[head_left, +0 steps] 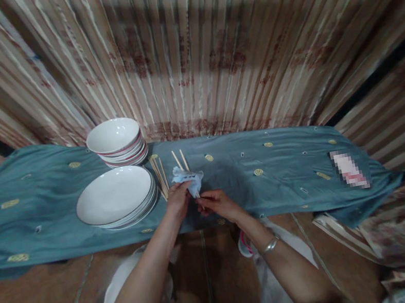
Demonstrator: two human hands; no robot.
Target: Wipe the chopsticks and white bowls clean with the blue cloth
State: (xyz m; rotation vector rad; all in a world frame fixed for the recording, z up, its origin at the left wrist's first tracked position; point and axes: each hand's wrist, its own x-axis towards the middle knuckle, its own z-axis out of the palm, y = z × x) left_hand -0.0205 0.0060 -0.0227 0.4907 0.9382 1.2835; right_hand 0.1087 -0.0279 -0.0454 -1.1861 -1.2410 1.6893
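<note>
My left hand (178, 200) is closed on a light blue cloth (193, 181), which is bunched around a pair of chopsticks (184, 160). The upper ends of the pair stick out past the cloth, slightly apart. Just right of it, my right hand (217, 204) pinches the lower ends of the same chopsticks, its fingertips partly hidden. Several more chopsticks (159, 175) lie on the table to the left of the cloth, beside a stack of white plates (116, 195) with dark rims.
Behind the plates stands a stack of white bowls (116, 138) with some red rims. A teal patterned tablecloth (288, 173) covers the narrow table. At the right end lies a blurred white and pink item (350, 170). A striped curtain (186, 60) hangs close behind.
</note>
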